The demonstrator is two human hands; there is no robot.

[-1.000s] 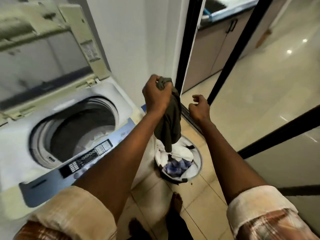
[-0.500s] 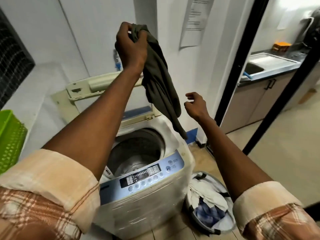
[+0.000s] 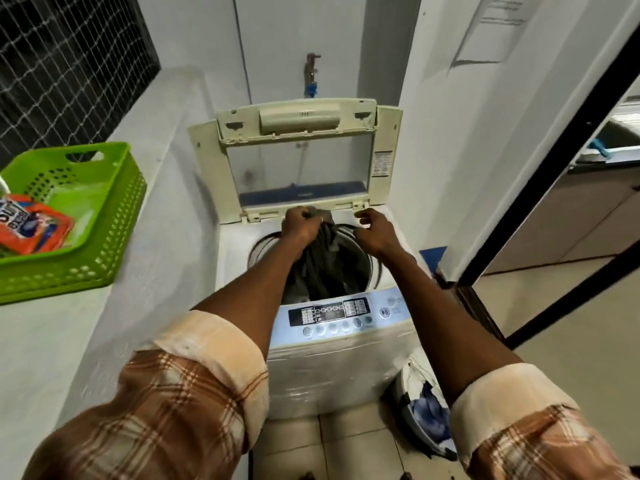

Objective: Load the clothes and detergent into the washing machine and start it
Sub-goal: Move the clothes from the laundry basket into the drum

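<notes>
Laundry basket (image 3: 420, 415) on floor at washing machine's (image 3: 341, 372) front-right corner, white & blue clothes in it. Control panel (image 3: 334, 315) along front edge. Above drum opening, left hand (image 3: 300, 224) clamped on dark olive garment (image 3: 322, 268), which hangs down into drum. Right hand (image 3: 375, 232) just beside, fingers loosely curled, holding nothing. Lid (image 3: 301, 161) upright behind. Green basket (image 3: 74, 216) w/ orange detergent pack (image 3: 33, 225) on ledge left of machine.

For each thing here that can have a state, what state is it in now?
Washing machine lid: raised, open.
Drum: open, partly filled by the garment.
Dark garment: hanging into the drum, held at its top.
Left hand: gripping the garment.
Right hand: loosely curled, holding nothing.
Laundry basket: holds clothes.
</notes>
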